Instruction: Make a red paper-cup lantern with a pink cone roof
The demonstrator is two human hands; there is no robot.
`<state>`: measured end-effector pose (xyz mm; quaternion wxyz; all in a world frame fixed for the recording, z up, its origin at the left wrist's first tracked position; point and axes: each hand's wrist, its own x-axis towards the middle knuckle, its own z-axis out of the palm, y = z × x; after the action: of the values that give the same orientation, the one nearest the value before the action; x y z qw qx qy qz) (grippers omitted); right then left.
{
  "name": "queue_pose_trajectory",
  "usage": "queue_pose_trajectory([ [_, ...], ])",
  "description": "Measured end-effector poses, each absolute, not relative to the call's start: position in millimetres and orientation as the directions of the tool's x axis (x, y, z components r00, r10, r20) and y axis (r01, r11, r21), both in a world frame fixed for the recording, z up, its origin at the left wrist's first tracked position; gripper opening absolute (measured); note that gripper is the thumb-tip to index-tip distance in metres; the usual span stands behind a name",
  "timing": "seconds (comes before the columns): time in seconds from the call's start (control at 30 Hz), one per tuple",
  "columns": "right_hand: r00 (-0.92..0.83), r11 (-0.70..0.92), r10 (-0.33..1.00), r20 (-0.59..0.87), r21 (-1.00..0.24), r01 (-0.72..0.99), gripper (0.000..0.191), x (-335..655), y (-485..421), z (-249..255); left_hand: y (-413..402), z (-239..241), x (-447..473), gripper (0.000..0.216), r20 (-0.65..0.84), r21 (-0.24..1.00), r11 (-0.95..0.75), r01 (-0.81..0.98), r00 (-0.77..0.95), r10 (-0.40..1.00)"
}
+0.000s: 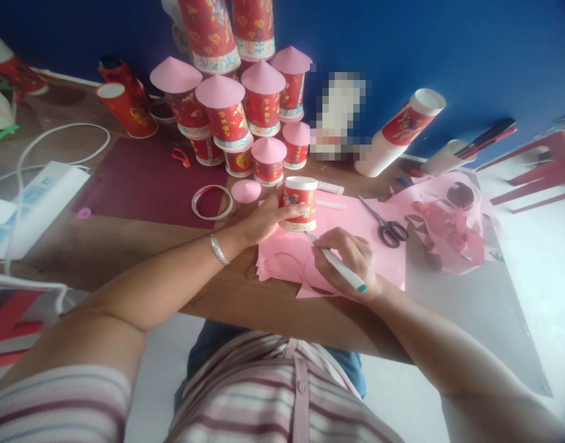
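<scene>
My left hand [264, 223] is wrapped round a red paper cup [300, 200] with a white rim and a pale lower band, holding it upright over pink paper. Between the fingers of my right hand [349, 255] is a white marker [342, 269] with a green end. Its tip is at the cup's lower band; whether it touches I cannot tell. Under both hands lie sheets of pink paper [282, 246] with circles drawn on them. Scissors [386, 227] with dark handles rest on the paper to the right. Left of the cup sits a small pink paper cone [246, 191].
Red cups with pink cone roofs [220, 114] stand stacked at the back. A tape roll [212, 202] lies left, near a white power strip [37, 206] with cables. Pink paper scraps [457, 221] are heaped right, before a pen cup [446, 157]. Tilted stacked cups [402, 132] stand behind.
</scene>
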<state>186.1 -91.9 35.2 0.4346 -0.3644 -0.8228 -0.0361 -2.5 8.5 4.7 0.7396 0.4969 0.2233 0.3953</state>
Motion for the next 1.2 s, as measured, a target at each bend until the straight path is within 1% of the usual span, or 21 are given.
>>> queue_pose_trajectory([
  [0.2,-0.376,0.776,0.533,0.758,-0.260,0.574,0.019,186.5,-91.9,33.2,7.7,6.8,-2.3,0.039,0.051,0.899,0.205,-0.387,0.557,0.829],
  [0.4,-0.371,0.775,0.525,0.766,-0.249,0.581,0.020,187.9,-92.0,33.8,8.9,9.9,-2.1,0.045,0.033,0.874,0.236,-0.425,0.536,0.843],
  [0.57,-0.361,0.762,0.538,0.762,-0.256,0.595,0.019,187.7,-92.2,34.1,11.1,4.3,-3.0,0.039,-0.005,0.854,0.278,-0.439,0.529,0.849],
  [0.73,-0.356,0.767,0.530,0.770,-0.256,0.588,0.019,188.0,-92.1,34.2,13.1,3.1,-4.3,0.038,-0.011,0.841,0.295,-0.453,0.531,0.847],
  [0.87,-0.352,0.762,0.538,0.766,-0.263,0.591,0.020,188.4,-92.3,34.3,14.1,3.7,-5.8,0.036,-0.005,0.842,0.294,-0.453,0.537,0.843],
  [1.0,-0.359,0.770,0.525,0.772,-0.251,0.586,0.020,188.5,-92.6,34.1,14.1,3.4,-6.9,0.038,-0.009,0.842,0.295,-0.452,0.535,0.845],
  [1.2,-0.354,0.761,0.530,0.771,-0.247,0.600,0.022,189.5,-92.7,34.2,14.0,4.8,-7.6,0.037,0.019,0.853,0.285,-0.438,0.572,0.820],
])
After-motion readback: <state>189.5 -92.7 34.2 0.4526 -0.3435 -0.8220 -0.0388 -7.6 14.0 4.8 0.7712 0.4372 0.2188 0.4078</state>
